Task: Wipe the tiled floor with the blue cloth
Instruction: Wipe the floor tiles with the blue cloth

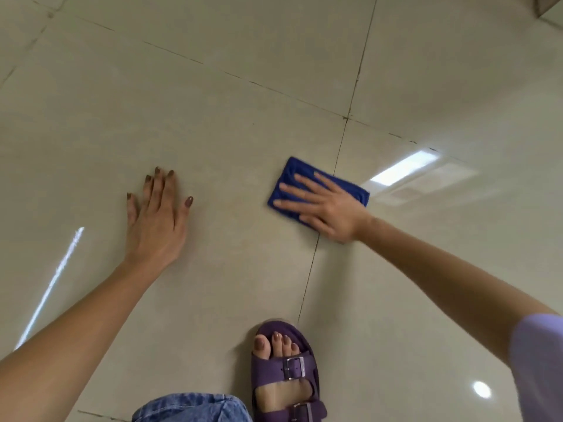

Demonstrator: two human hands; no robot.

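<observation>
Blue cloth [316, 185], folded flat at four o'clock from the tile-joint crossing, looks soft and light on the glossy tiled floor [243, 141]. Right hand [324, 205] presses it with straight fingers, best held by flat palm pressure; left hand [158, 214] rests open at nine o'clock.

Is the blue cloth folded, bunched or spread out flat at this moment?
Folded, it seems: the blue cloth lies on the tiled floor as a small, thick rectangle, pressed flat under the right hand.

Right hand [326, 208] covers much of blue cloth [291, 167].
</observation>
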